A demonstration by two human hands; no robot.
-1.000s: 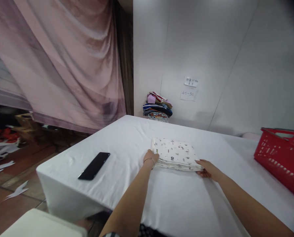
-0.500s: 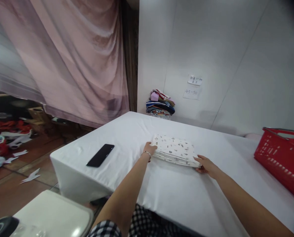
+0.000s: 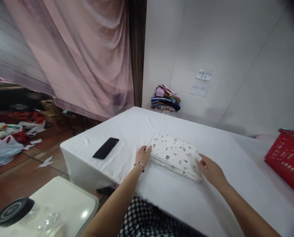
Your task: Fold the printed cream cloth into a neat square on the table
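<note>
A folded white cloth with small dark prints (image 3: 175, 153) lies on the white-covered table (image 3: 161, 194). My left hand (image 3: 143, 154) rests against the cloth's left edge, fingers stretched flat, with a bracelet on the wrist. At the cloth's right corner, my right hand (image 3: 211, 170) touches it with the fingers extended. Neither hand grips the cloth.
A black phone (image 3: 105, 148) lies near the table's left corner. A red plastic basket (image 3: 287, 161) stands at the right edge. A pile of coloured clothes (image 3: 165, 100) sits by the wall. A white stool (image 3: 63, 204) and a black-lidded jar (image 3: 12, 212) are at lower left. Bags litter the floor.
The view has swung to the right and back. Both hands have come out from under the cloth's edges and now lie flat against its sides.
</note>
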